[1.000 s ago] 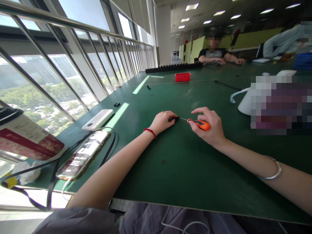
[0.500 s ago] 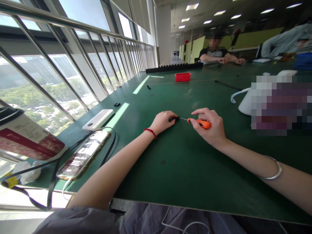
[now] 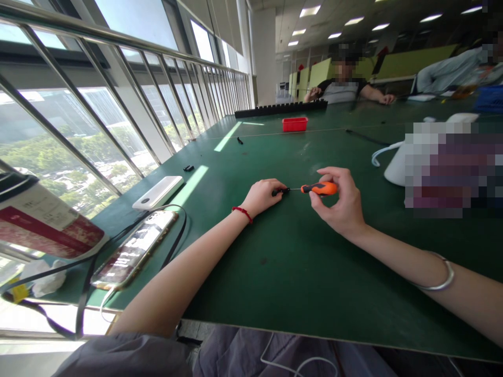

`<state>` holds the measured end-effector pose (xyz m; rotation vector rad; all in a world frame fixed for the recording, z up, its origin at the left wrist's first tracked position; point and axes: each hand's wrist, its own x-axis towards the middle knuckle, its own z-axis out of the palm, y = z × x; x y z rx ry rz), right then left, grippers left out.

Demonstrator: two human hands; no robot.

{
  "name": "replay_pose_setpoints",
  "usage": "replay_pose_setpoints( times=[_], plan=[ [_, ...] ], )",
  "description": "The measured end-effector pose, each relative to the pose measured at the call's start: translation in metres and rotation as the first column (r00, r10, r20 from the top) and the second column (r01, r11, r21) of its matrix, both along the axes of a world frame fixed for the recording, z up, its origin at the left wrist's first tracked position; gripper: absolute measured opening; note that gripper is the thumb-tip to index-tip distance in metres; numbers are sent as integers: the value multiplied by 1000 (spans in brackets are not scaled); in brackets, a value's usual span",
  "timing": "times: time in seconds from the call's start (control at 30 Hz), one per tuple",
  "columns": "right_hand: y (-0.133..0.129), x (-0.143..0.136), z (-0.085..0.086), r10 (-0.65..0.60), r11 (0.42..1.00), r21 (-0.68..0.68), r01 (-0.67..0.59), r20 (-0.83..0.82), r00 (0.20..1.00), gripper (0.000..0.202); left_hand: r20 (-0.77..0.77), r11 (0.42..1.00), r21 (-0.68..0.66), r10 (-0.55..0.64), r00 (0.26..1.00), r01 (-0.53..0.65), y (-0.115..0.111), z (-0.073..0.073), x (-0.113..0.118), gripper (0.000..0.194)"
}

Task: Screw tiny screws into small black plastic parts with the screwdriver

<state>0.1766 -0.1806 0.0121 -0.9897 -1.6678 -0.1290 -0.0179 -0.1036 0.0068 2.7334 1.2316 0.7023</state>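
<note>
Beyond the left hand (image 3: 264,197), tabletop (image 3: 271,157) lies passable (until the red bin (image 3: 294,125)).

Screwdriver (image 3: 320,188) in my right grip (image 3: 346,204): orange handle, black inlays, grey shaft
Small part (image 3: 285,190) in my left grip (image 3: 263,197): black
My wrist cord (image 3: 242,213): red
My bangle (image 3: 450,275): silver
My sleeve (image 3: 126,356): grey, faintly purple, plain
Tabletop (image 3: 283,288): dark green, pale green sunlit stripes
Small bin (image 3: 294,125): bright red
Power bank (image 3: 159,192): white, one dark grey dot
Phone (image 3: 135,251): glare-white patches over dark; brownish-gold edging
Cup (image 3: 47,220): white, dark red band, mottled pink-red below, black lid (image 3: 14,182)
Strap (image 3: 80,309): black
Tag (image 3: 19,292): yellow
Cable (image 3: 105,303): white
Long toothed bar (image 3: 281,109): black
Partitions (image 3: 319,78): yellow-green
Railing (image 3: 118,43): silvery
</note>
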Motion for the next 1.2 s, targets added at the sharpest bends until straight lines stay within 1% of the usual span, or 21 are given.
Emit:
replay_pose_setpoints(
  times=[0.03,0.07,0.17,0.23,0.27,0.37,0.43,0.47,0.53,0.6,0.63,0.7,0.8,0.87,0.93,1.0,1.03,1.1,1.17,1.2],
  plan=[
    [0,0,0,1,1000,-9,-1,4,1000,36,0,1000,0,0,1000,0,0,0,0,28],
    [0,0,-1,3,1000,-22,-3,20,1000,34,0,1000,2,0,1000,0,0,0,0,28],
    [0,0,-2,19,999,-48,-15,84,996,15,6,1000,14,-1,1000,1,0,0,0,28],
    [0,0,-2,12,1000,-30,-9,84,996,10,10,1000,20,-5,1000,5,-1,0,0,27],
    [0,0,-1,5,1000,-13,-4,72,997,13,10,1000,20,-6,1000,6,-1,0,0,27],
    [0,0,-1,-1,1000,20,0,25,1000,31,4,1000,17,-4,1000,4,0,0,0,27],
    [0,1,-1,10,1000,11,-11,37,999,35,-1,1000,15,-3,1000,3,0,0,0,28],
    [0,1,-1,10,1000,1,-10,57,998,31,-3,1000,14,-1,1000,1,0,0,0,28],
    [0,0,-2,10,1000,-15,-8,105,994,18,-1,1000,12,5,1000,-5,-1,0,0,28],
    [-1,0,-2,-2,1000,-1,2,125,992,9,3,1000,11,7,1000,-7,-1,1,0,28],
    [-1,0,-2,-13,1000,20,10,122,993,9,5,1000,13,6,1000,-6,-1,1,0,27],
    [0,0,-1,-30,998,61,24,103,994,18,5,1000,16,4,1000,-4,-2,0,0,27],
    [0,0,-1,-27,998,57,22,78,997,33,6,1000,22,3,1000,-4,-1,0,0,27],
    [0,0,-1,-15,1000,21,14,93,996,30,7,1000,23,3,1000,-3,-1,0,0,27],
    [0,0,-2,-2,1000,-2,2,123,992,20,5,1000,21,3,1000,-3,-1,-1,0,27],
    [-1,-1,-2,-2,1000,15,0,120,993,14,6,1000,18,0,1000,0,0,-1,0,27],
    [0,-1,-2,-8,999,33,5,103,995,16,8,1000,18,0,1000,0,0,-1,0,27],
    [0,0,-1,-22,998,57,19,54,998,27,13,1000,16,1,1000,-1,0,-1,0,27],
    [1,0,-1,-28,999,38,27,18,999,38,13,1000,16,2,1000,-2,-1,-1,0,27],
    [1,0,-1,-35,999,18,34,16,999,40,12,1000,16,2,1000,-3,-1,0,0,27]
  ],
)
